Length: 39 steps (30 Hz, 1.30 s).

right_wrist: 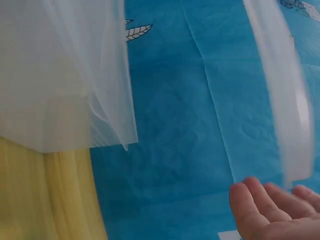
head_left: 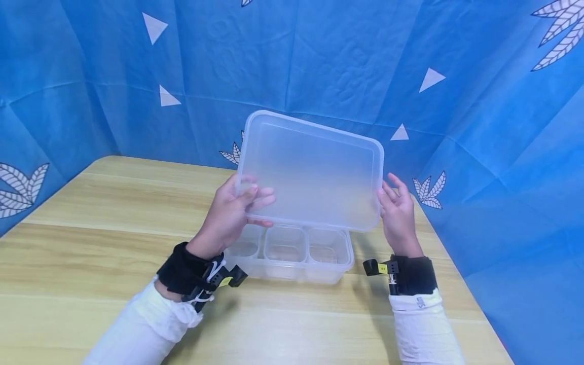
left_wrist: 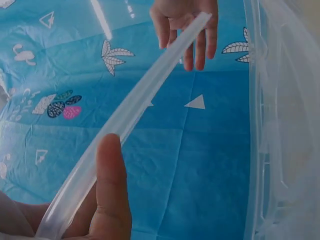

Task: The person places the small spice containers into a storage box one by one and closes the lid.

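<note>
A translucent plastic lid point(head_left: 315, 172) is raised and tilted above a clear plastic box point(head_left: 285, 268) with several compartments on the table. My left hand point(head_left: 230, 213) grips the lid's left edge, thumb on the near side and fingers behind, seen through the plastic. At the lid's lower right edge is my right hand point(head_left: 399, 218), its fingers extended. In the left wrist view, the right hand point(left_wrist: 187, 30) shows straight fingers beside the far end of the lid's rim point(left_wrist: 125, 110). Whether it touches the rim is unclear in the right wrist view. The lid hides the box's back part.
The box stands on a light wooden table point(head_left: 114, 263). Behind and to the right of the table hangs a blue cloth point(head_left: 342, 61) printed with white triangles and leaves. Both wrists wear black straps point(head_left: 415, 276) with small cameras.
</note>
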Motion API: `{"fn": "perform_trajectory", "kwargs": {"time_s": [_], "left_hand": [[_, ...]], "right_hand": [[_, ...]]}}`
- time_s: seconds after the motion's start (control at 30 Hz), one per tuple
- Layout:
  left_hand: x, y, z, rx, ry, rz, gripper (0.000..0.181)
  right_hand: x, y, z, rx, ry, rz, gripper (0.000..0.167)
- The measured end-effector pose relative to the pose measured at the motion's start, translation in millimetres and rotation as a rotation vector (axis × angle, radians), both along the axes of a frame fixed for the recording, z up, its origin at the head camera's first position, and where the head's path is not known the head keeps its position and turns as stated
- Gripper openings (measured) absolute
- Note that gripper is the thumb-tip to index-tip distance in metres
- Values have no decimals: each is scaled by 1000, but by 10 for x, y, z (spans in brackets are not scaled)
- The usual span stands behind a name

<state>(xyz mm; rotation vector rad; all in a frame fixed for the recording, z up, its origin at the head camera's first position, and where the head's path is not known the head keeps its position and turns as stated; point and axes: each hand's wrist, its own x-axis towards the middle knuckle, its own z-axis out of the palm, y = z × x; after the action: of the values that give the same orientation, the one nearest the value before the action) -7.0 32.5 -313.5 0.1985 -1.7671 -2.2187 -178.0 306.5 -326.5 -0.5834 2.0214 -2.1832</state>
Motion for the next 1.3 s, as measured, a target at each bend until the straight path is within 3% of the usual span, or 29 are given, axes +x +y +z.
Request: {"fn": "perform_trajectory", "kwargs": {"time_s": [0.17, 0.3, 0.37, 0.5, 0.63, 0.77, 0.93, 1.1, 1.3], "left_hand": [[28, -57, -57, 63, -57, -18, 15], [57, -78, -78, 104, -84, -56, 26], [69, -85, -87, 81, -93, -62, 34], [108, -121, -86, -189, -157, 22, 46], [147, -196, -63, -494, -231, 82, 53], [180, -265, -110, -645, -291, 23, 57], [220, -325, -268, -769, -361, -36, 60], [247, -362, -388, -767, -368, -8, 57], [186, -355, -509, -615, -374, 45, 57]], "right_hand": [[47, -33, -12, 50, 18, 39, 57], [95, -76, -16, 20, -7, 90, 60], [118, -97, -17, -7, -40, 120, 64], [166, -137, -32, -9, -117, 157, 70], [215, -151, -33, 77, -138, 162, 67], [246, -157, -48, 155, -136, 158, 61], [283, -199, -153, 274, -181, 174, 68], [327, -253, -280, 338, -219, 209, 73], [271, -266, -358, 375, -169, 192, 75]]}}
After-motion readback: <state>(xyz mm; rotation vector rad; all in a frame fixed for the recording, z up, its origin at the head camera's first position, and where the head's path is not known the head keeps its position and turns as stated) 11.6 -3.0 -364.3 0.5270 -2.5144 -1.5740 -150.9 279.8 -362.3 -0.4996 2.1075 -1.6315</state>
